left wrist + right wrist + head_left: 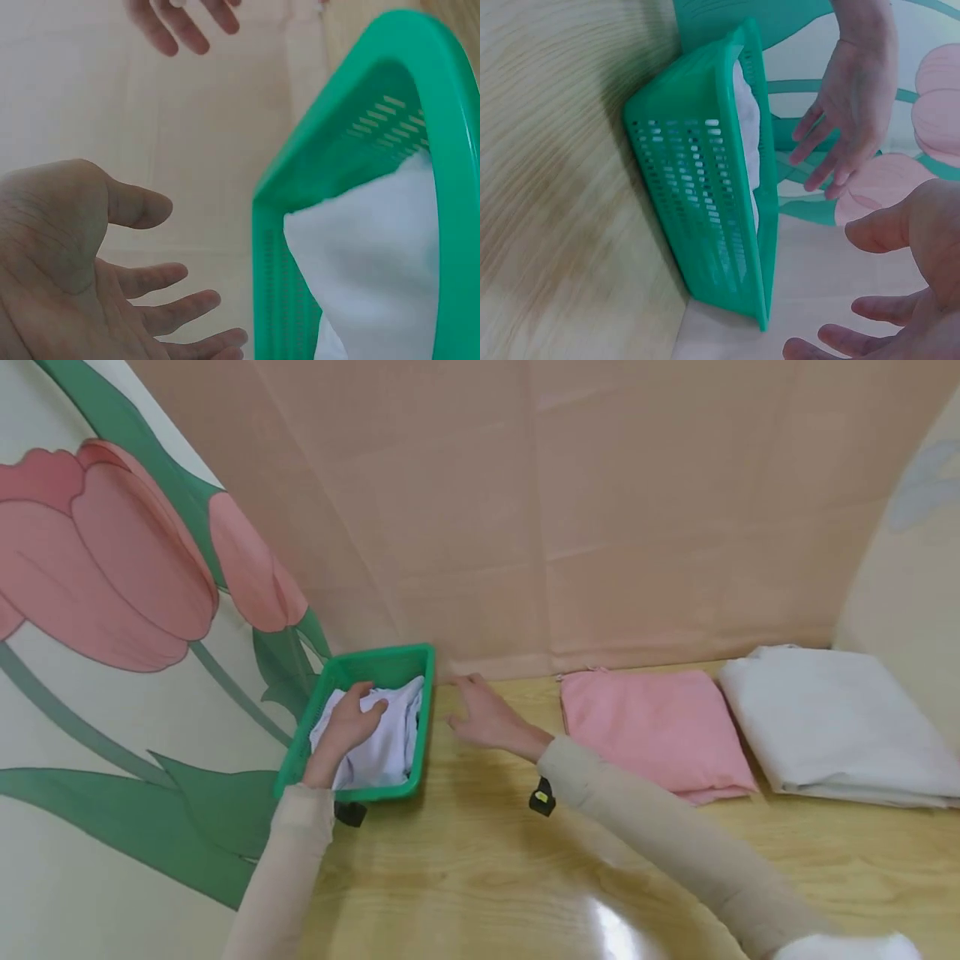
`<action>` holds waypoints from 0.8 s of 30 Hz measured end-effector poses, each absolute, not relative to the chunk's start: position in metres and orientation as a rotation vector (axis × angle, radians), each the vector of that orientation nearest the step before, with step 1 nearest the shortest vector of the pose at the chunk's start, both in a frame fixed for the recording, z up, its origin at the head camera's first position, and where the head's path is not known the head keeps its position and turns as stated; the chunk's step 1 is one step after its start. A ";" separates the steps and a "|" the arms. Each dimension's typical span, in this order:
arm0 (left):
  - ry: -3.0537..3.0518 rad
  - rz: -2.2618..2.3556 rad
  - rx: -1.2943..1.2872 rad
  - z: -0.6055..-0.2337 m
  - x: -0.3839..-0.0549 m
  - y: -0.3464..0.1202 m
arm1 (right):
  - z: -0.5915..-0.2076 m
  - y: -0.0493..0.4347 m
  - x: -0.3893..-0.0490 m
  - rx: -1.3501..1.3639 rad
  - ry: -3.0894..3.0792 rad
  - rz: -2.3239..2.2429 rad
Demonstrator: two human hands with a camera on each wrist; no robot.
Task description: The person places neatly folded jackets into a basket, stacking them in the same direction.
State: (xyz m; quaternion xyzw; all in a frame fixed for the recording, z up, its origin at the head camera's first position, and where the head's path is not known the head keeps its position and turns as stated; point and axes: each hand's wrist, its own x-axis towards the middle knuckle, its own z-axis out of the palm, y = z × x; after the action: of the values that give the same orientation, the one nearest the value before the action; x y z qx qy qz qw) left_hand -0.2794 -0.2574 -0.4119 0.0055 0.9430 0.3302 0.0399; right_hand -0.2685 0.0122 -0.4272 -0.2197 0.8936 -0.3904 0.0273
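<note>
A green plastic basket (415, 785) with slotted sides stands on the wooden surface at the left, against the wall. Folded white cloth (390, 739) lies inside it. Above the basket hovers my left hand (349, 720), its fingers spread and holding nothing. The left wrist view shows this hand (82, 262) apart from the cloth (367, 247). My right hand (491, 714) is in the air just right of the basket, empty, with fingers apart. In the right wrist view the right hand (907, 277) is clear of the basket rim (739, 165).
A folded pink cloth (652, 727) lies right of my right forearm. Beside it is a larger folded white cloth (840, 722). A beige cloth backdrop (637, 527) hangs behind, and a wall painted with tulips (135, 543) borders the left.
</note>
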 end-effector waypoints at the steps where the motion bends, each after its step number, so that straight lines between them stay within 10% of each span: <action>1: 2.900 1.021 0.033 -0.411 -0.279 -0.254 | -0.427 0.017 -0.268 -0.682 2.767 -1.206; 24: 2.936 1.388 0.274 -0.420 -0.259 -0.190 | -0.430 0.113 -0.246 -0.635 2.860 -1.326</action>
State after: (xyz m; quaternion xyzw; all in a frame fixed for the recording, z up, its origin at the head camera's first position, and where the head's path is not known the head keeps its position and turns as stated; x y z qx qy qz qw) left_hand -0.2587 -0.1900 -0.4197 0.0840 0.8993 0.4251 -0.0587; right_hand -0.2464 0.1125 -0.4302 -0.1973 0.8887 -0.4122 -0.0371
